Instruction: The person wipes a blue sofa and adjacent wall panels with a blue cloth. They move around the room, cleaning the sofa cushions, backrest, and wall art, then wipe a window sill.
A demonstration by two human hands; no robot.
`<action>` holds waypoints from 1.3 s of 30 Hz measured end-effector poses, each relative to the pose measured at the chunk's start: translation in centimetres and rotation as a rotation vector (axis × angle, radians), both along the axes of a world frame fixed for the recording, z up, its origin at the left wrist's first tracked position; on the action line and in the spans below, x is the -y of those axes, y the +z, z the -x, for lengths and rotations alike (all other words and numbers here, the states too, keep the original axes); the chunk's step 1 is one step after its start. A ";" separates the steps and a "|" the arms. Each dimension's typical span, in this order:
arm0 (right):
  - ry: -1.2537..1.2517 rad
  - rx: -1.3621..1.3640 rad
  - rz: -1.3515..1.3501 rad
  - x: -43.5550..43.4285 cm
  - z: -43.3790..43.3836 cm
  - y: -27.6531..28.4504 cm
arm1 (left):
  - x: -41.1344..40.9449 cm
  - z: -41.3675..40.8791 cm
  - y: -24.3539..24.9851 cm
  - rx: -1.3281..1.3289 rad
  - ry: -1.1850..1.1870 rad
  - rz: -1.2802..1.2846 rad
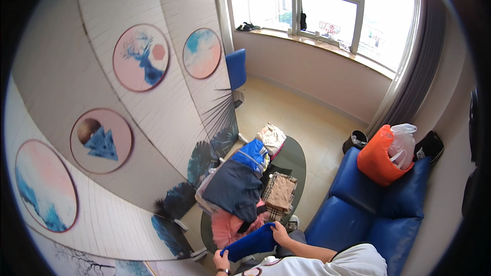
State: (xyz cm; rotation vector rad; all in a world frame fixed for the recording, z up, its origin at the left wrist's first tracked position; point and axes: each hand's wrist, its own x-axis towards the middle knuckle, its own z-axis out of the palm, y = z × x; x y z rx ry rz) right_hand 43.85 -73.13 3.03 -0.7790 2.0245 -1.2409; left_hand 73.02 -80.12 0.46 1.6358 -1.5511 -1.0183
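A blue cloth garment (pixel 251 242) is stretched between my two hands in front of my lap. My left hand (pixel 221 261) grips its lower left end, and my right hand (pixel 280 234) pinches its upper right end. Just beyond it, a coral tulle garment (pixel 224 228) hangs over the near part of the dark oval table (pixel 295 153). A dark navy garment (pixel 232 188) lies across the pile behind that. Farther back are a bright blue garment with pale stripes (pixel 247 155) and a cream folded cloth (pixel 271 138). On the right, a folded beige garment (pixel 282 191) rests on checked cloth (pixel 273 213).
A blue leather sofa (pixel 341 222) stands to my right, with an orange bag (pixel 374 161) and a white plastic bag (pixel 402 142) on it. A waste bin (pixel 350 146) is beyond the sofa. The folding screen (pixel 153 122) rises on the left, with a blue chair (pixel 236 69) near its far end.
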 end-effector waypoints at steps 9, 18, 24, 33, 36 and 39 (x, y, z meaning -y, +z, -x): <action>0.146 0.097 -0.056 3.9 15.6 -3.3 | 0.6 17.6 2.8 0.366 0.182 0.023; 0.296 -0.095 -0.533 -5.0 31.5 -7.4 | -0.8 39.3 8.3 0.235 -0.382 0.055; 0.317 -0.132 -0.454 -2.6 31.0 -6.4 | -0.1 37.4 8.7 0.304 -0.220 0.111; 0.284 -0.455 -0.308 2.7 36.8 1.9 | 2.7 38.1 3.7 0.110 0.048 0.130; 0.173 -0.468 -0.360 0.8 36.7 1.3 | 3.4 39.5 3.5 0.102 -0.016 0.032; 0.073 -0.443 -0.398 -1.5 36.2 -0.1 | 2.3 39.9 2.7 0.049 -0.013 0.065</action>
